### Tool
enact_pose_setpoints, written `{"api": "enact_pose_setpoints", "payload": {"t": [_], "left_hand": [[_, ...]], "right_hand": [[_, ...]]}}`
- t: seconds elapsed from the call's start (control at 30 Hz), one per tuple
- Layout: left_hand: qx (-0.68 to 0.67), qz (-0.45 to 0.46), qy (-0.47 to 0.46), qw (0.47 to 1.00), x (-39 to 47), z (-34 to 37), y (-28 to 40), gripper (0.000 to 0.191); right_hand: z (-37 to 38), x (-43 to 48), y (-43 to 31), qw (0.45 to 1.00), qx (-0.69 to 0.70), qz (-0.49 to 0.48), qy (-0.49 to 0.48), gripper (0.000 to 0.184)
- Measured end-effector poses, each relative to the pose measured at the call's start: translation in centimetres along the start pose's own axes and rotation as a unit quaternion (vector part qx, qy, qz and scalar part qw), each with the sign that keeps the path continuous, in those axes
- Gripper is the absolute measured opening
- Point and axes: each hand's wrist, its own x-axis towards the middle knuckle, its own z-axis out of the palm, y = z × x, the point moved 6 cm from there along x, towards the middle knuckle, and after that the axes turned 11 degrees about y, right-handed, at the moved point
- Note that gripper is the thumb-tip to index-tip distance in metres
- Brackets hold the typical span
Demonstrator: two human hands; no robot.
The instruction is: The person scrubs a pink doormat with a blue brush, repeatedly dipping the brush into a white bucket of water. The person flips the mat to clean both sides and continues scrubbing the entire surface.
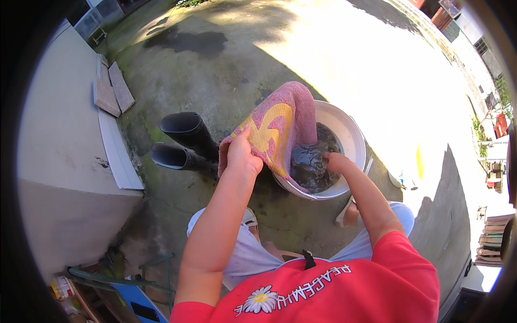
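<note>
My left hand (242, 155) grips the edge of a pink floor mat (302, 103) with a yellow pattern, thumb on top. The mat is bent over the left rim of a white plastic bucket (355, 133), and part of it hangs down inside. Dark, murky water (315, 161) with a rippled surface stands in the bucket. My right hand (337, 162) reaches over the near right rim, its fingertips dipping into that water. Those fingertips are hidden, so whether they hold anything cannot be made out.
Black rubber boots (185, 125) stand left of the bucket on the concrete ground (161, 89). A pale wall (60, 141) with leaning stone slabs (115, 89) borders the left. At lower left, a phone (145, 311) lies on a blue surface (127, 296). Bright sunlight washes out the right side.
</note>
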Motion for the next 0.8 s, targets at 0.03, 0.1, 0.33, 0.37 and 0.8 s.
{"api": "enact_pose_setpoints", "payload": {"t": [0.03, 0.1, 0.33, 0.37, 0.8], "left_hand": [[-0.003, 0.004, 0.005, 1.000, -0.5, -0.1, 0.2, 0.034], [-0.004, 0.001, 0.000, 1.000, -0.5, -0.6, -0.1, 0.036], [0.002, 0.017, -0.038, 0.999, -0.6, 0.3, -0.5, 0.050], [0.000, 0.015, -0.031, 0.999, -0.3, 0.0, -0.5, 0.050], [0.013, -0.011, 0.036, 0.999, 0.0, -0.4, 0.2, 0.046]], "right_hand": [[-3.3, -1.1, -1.0, 0.991, 0.082, 0.022, 0.106, 0.053], [-9.1, -4.0, -4.0, 0.941, 0.229, 0.026, 0.249, 0.052], [-13.2, -7.6, -21.6, 0.870, 0.259, -0.264, 0.326, 0.052], [-12.5, -5.2, -21.0, 0.907, 0.242, -0.189, 0.288, 0.050], [-9.9, -10.0, -21.9, 0.892, 0.203, -0.252, 0.315, 0.055]]}}
